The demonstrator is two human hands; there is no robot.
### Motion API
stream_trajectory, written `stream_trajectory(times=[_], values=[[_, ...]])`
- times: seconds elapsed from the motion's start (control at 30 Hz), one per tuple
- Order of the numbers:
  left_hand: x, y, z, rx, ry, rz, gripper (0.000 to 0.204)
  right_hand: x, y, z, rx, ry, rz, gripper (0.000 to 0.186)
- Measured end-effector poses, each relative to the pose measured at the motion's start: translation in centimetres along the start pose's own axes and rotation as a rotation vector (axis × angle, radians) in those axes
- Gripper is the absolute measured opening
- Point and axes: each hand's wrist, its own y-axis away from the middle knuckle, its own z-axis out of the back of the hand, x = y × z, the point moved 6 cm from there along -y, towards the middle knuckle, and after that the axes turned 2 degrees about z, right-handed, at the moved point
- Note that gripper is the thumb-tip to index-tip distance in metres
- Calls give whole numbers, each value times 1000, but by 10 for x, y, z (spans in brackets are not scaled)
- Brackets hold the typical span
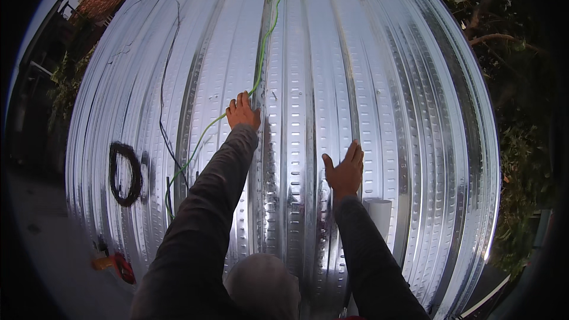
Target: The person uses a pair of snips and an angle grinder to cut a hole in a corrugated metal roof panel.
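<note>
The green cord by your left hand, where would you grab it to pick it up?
Grab the green cord on the loose stretch just below the left hand, coming from above with a pinch grip. There it crosses a raised rib of the metal sheet, so fingers can probably slip around it.

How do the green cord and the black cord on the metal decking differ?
The green cord runs stretched up the decking, passing the left hand; the black cord trails further left. Near the black cord lies a black coil; the green shows none. Both are thin and lie on the sheets.
</note>
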Motion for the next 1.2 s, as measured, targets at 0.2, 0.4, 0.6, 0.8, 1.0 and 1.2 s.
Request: stream_trajectory(times=[0.2,0.4,0.6,0.8,1.0,1.2], values=[[18,-5,-21,-27,105,-132,13,29,4,-10,10,160,-71,96],[-35,150,76,704,645,-367,24,15,-2,2,8,165,-107,97],[30,320,128,1077,760,-463,32,23,5,-2,-79,128,-44,93],[69,406,144,1016,783,-408,31,66,56,-17,148,-685,-38,56],[108,509,189,1555,1020,233,36,129,176,-48,627,-1118,-470,35],[120,446,135,1219,1113,208,49,144,340,10,1056,-962,-117,24]])
